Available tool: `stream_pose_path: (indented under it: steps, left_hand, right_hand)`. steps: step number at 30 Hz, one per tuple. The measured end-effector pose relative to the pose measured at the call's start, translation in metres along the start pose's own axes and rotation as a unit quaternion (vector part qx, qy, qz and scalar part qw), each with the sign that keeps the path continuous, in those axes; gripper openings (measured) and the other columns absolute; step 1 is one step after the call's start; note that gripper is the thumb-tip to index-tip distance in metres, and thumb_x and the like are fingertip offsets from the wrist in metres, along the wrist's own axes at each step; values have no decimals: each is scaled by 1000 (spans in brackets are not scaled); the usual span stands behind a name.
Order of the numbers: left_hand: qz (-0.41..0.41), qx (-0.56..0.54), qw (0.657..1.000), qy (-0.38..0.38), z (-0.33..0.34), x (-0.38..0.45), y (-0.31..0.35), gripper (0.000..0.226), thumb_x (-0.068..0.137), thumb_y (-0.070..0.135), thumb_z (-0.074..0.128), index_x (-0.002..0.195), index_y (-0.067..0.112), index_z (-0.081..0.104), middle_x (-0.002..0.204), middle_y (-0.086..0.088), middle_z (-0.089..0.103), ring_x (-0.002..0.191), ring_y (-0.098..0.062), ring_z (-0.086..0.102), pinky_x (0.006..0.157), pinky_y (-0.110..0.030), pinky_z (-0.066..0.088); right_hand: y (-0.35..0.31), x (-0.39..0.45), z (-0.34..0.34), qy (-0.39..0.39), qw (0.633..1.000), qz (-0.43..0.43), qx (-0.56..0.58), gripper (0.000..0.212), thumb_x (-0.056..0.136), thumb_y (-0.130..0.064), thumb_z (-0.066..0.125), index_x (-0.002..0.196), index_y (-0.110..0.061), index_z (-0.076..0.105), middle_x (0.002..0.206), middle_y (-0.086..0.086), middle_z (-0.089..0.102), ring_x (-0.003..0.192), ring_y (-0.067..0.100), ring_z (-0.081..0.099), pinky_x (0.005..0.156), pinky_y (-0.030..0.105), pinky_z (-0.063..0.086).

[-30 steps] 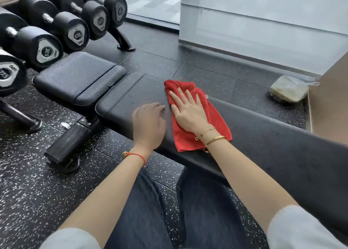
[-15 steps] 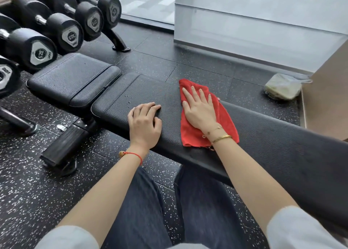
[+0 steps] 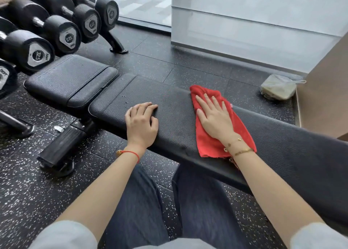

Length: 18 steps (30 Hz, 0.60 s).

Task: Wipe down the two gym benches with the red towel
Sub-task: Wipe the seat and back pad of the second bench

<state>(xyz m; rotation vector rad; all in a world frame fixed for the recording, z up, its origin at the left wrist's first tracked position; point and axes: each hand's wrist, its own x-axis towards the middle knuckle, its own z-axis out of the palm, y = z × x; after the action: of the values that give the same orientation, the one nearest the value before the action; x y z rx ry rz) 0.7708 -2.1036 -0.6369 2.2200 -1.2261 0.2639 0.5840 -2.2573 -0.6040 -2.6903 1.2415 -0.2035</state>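
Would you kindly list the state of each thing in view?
red towel: spread flat on the bench pad
right hand: flat, pressing the towel
left hand: fingers curled, resting on the pad
bench pad: horizontal
dumbbells: racked

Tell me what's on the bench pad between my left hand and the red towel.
Nothing: the head view shows only bare black bench pad between the left hand and the red towel.

On the bench pad [image 3: 175,105], bare leather lies open between the left hand [image 3: 141,124] and the red towel [image 3: 222,128], while dumbbells [image 3: 62,32] crowd the ten o'clock side.
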Motion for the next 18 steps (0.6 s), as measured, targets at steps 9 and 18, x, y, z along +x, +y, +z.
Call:
stream_pose_path:
  steps: [9, 18]
  left_hand:
    - [-4, 6, 1000, 1, 0, 1, 0, 41, 86, 27, 44, 121, 23, 65, 131, 5, 61, 124, -21, 50, 112, -43, 27]
    - [2, 7, 1000, -2, 1, 0, 1, 41, 88, 27, 43, 123, 22, 64, 132, 4, 60, 125, -20, 48, 114, -43, 25]
  right_hand:
    - [-81, -12, 22, 40, 999, -9, 18, 54, 102, -40, 31, 154, -33, 22, 163, 0, 17, 151, 23, 13, 122, 46, -1]
    - [-37, -50, 16, 40, 999, -27, 3, 53, 101, -43, 32, 153, -38, 24, 161, -7, 23, 150, 17, 15, 123, 43, 4]
